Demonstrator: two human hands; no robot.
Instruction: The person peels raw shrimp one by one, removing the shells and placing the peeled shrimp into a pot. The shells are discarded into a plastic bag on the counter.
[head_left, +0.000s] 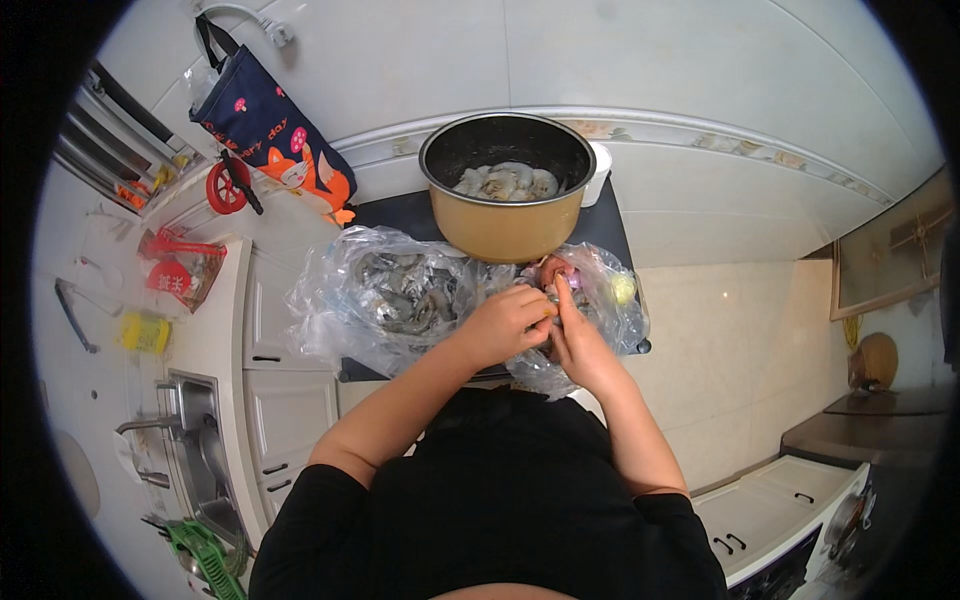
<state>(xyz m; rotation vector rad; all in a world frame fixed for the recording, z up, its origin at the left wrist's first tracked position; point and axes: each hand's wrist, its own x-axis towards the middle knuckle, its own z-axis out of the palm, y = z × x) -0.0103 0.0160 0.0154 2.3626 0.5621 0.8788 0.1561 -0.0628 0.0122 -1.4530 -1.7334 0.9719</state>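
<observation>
My left hand (508, 324) and my right hand (583, 342) meet above a clear plastic bag (626, 319) with scraps in it. Pinched between the fingertips of both is a small greyish shrimp (553, 306), mostly hidden by the fingers. To the left lies another clear plastic bag (322, 300), opened out, holding raw grey shrimp (412, 292) in their shells. Behind the bags stands a gold-coloured pot (504, 229) with a black inside. Paler shrimp (510, 181) are heaped in its bottom.
The bags and pot rest on a small black table (390, 211) against the tiled wall. Behind the pot is a white container (598, 174). A dark blue cloth bag (277, 135) hangs at the left, above a counter with a steel sink (199, 405). White cabinets (780, 502) stand right.
</observation>
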